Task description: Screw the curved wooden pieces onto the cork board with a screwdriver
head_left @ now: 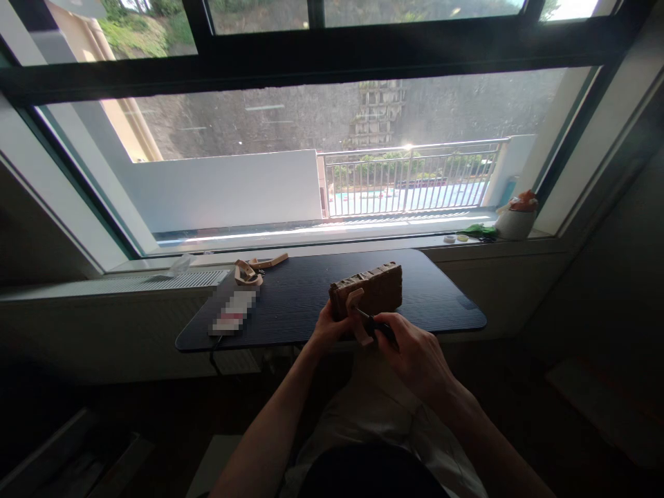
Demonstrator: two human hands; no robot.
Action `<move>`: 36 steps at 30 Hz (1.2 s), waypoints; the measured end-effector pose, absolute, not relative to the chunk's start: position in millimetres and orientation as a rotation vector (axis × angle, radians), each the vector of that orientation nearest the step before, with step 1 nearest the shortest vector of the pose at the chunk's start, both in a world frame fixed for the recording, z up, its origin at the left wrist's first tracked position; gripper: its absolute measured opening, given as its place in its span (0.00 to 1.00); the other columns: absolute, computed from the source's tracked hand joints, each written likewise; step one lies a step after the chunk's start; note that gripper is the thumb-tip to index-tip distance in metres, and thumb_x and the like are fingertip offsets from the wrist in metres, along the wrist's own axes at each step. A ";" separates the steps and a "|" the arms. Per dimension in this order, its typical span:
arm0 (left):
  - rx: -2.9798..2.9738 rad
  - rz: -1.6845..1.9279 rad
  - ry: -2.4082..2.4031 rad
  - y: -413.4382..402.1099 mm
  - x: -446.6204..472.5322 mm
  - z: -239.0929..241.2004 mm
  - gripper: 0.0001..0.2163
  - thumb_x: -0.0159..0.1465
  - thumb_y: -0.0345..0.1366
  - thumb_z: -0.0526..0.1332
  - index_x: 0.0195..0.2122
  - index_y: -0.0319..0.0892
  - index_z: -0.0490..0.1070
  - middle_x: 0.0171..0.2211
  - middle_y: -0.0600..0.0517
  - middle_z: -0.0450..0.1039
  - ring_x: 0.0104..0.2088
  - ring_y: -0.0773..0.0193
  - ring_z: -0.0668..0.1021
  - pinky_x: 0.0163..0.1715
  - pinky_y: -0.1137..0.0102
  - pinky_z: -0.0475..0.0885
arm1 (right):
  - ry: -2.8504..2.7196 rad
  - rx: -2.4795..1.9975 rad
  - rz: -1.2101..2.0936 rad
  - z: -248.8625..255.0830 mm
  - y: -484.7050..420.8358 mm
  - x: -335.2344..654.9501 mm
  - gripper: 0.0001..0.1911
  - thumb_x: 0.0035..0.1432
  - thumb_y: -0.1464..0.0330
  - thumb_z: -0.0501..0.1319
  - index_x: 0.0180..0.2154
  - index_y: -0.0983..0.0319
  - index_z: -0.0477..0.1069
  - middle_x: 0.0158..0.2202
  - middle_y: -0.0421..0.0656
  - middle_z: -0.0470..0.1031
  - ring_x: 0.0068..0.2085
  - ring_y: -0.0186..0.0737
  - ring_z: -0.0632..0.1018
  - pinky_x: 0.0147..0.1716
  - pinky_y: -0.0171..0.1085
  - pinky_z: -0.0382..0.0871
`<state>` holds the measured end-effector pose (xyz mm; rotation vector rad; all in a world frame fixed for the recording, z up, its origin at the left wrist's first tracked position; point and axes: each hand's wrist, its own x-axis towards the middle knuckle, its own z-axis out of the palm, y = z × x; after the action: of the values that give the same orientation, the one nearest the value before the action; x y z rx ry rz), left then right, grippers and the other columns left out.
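Note:
A brown, box-like block (381,287) with a ridged top edge stands tilted over the near part of the dark table (295,304). My left hand (330,328) is closed at the block's left end, gripping it together with a curved, light wooden piece (355,301) set against its near face. In my right hand (415,349) is a screwdriver (382,330) with a black handle. Its thin shaft points left and meets the wooden piece; the exact contact of the tip is too small to make out.
More curved wooden pieces (247,274) lie at the table's back left, behind a blurred-out flat item (233,315). A white pot (515,225) and green leaves (477,232) occupy the windowsill. Beneath the window at left, clear plastic (179,265) rests on a radiator (129,285).

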<state>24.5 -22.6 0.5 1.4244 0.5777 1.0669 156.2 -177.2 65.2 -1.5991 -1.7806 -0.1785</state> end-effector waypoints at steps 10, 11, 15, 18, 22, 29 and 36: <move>1.396 1.100 0.638 -26.5 25.8 6.4 0.28 0.40 0.40 0.72 0.43 0.38 0.68 0.32 0.51 0.75 0.32 0.62 0.76 0.33 0.70 0.71 | -1.838 -1.609 -0.170 69.0 -175.7 156.1 0.10 0.62 0.65 0.51 0.45 0.58 0.63 0.40 0.40 0.72 0.36 0.38 0.75 0.31 0.35 0.61; 1.396 1.104 0.648 -27.2 26.0 7.0 0.28 0.40 0.41 0.72 0.43 0.38 0.69 0.31 0.51 0.75 0.32 0.62 0.76 0.33 0.70 0.71 | -1.834 -1.609 -0.165 68.6 -176.2 156.0 0.10 0.62 0.65 0.50 0.45 0.58 0.63 0.40 0.40 0.72 0.36 0.38 0.75 0.31 0.35 0.61; 1.419 1.118 0.649 -28.3 26.5 7.6 0.26 0.42 0.41 0.71 0.42 0.38 0.69 0.32 0.51 0.75 0.33 0.62 0.76 0.34 0.70 0.71 | -1.828 -1.611 -0.164 67.3 -178.6 155.9 0.10 0.62 0.66 0.51 0.45 0.59 0.63 0.40 0.41 0.73 0.36 0.38 0.75 0.31 0.35 0.60; 1.457 1.129 0.633 -27.9 25.6 7.2 0.25 0.44 0.41 0.70 0.43 0.38 0.69 0.33 0.52 0.75 0.33 0.63 0.76 0.34 0.71 0.70 | -1.828 -1.621 -0.162 67.6 -179.1 156.1 0.10 0.61 0.67 0.52 0.45 0.58 0.63 0.40 0.41 0.73 0.36 0.38 0.75 0.31 0.35 0.60; 1.514 1.125 0.633 -26.2 24.5 5.5 0.23 0.47 0.40 0.68 0.43 0.38 0.69 0.33 0.52 0.75 0.33 0.64 0.75 0.34 0.72 0.70 | -1.837 -1.619 -0.160 69.6 -178.6 156.1 0.10 0.61 0.67 0.52 0.45 0.58 0.64 0.40 0.40 0.73 0.36 0.38 0.75 0.31 0.35 0.60; 1.462 1.130 0.598 -24.9 26.3 3.6 0.25 0.46 0.41 0.69 0.44 0.38 0.68 0.35 0.50 0.75 0.34 0.62 0.76 0.35 0.70 0.71 | -1.749 -1.702 -0.083 68.2 -176.9 157.8 0.11 0.62 0.62 0.51 0.44 0.58 0.64 0.29 0.37 0.75 0.29 0.38 0.76 0.26 0.35 0.58; 1.501 1.136 0.621 -27.7 24.6 8.7 0.24 0.46 0.41 0.69 0.43 0.38 0.69 0.35 0.50 0.76 0.35 0.61 0.76 0.35 0.70 0.71 | -1.758 -1.653 -0.196 67.2 -178.3 153.8 0.10 0.60 0.65 0.53 0.44 0.59 0.64 0.37 0.40 0.73 0.33 0.38 0.75 0.29 0.35 0.60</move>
<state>24.6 -27.7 8.7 1.5007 0.6214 1.1358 153.8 -178.3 67.2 -1.6526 -1.7579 -0.1964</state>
